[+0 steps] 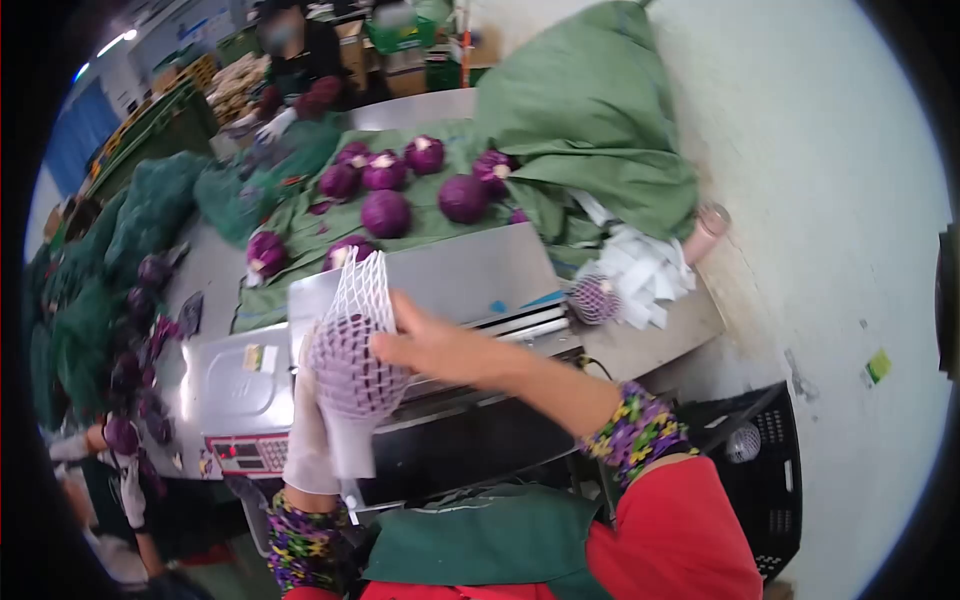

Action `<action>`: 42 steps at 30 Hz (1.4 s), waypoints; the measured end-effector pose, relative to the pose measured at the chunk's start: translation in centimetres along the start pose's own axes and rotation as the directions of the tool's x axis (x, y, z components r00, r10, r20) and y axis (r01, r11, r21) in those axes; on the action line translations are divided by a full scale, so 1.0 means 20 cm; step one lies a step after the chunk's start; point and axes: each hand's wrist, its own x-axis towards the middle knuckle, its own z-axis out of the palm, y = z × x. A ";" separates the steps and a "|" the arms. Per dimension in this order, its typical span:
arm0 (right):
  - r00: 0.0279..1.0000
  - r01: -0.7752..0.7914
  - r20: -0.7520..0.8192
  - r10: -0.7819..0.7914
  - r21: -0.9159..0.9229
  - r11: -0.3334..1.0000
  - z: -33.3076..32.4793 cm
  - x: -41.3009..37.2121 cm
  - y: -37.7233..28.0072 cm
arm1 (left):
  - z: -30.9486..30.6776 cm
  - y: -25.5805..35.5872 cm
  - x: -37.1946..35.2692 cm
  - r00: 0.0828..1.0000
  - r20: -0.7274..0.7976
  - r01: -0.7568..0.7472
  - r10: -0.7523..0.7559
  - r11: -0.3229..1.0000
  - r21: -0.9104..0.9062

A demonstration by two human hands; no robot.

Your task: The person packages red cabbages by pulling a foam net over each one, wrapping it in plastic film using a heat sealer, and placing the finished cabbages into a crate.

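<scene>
A red cabbage in a white foam net sleeve (360, 375) is held up in front of me. Loose netting rises above it, and a white tail hangs below. My left hand (312, 420), in a white glove, grips it from the left side; the cabbage hides most of its fingers. On the right, my bare right hand (430, 345) is closed against the netted cabbage, its thumb across the mesh. Just behind stands a metal-topped machine (430, 280), with a weighing scale (245, 385) to its left.
Several bare red cabbages (386, 213) lie on a green cloth (430, 225). White foam nets (640, 270) and a netted cabbage (595, 299) sit at right, near a pink bottle (707, 232). A black crate (780, 480) stands lower right. Other people (305, 60) work at left and behind.
</scene>
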 end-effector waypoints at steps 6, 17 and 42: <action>0.624 -0.770 -0.764 0.163 -0.566 0.295 -1.22 -0.50 0.22 | 0.16 0.03 0.37 0.990 -0.076 0.126 -0.122 0.991 0.049; 0.805 -0.564 -0.590 -0.052 -0.790 0.239 -1.61 -0.92 0.82 | -0.02 -0.14 0.72 0.960 -0.030 -0.096 0.277 0.431 0.897; 0.671 -0.741 -0.166 0.723 -0.186 0.645 -0.66 0.15 0.24 | -0.28 -0.21 0.73 0.966 0.091 -0.177 0.244 0.359 0.916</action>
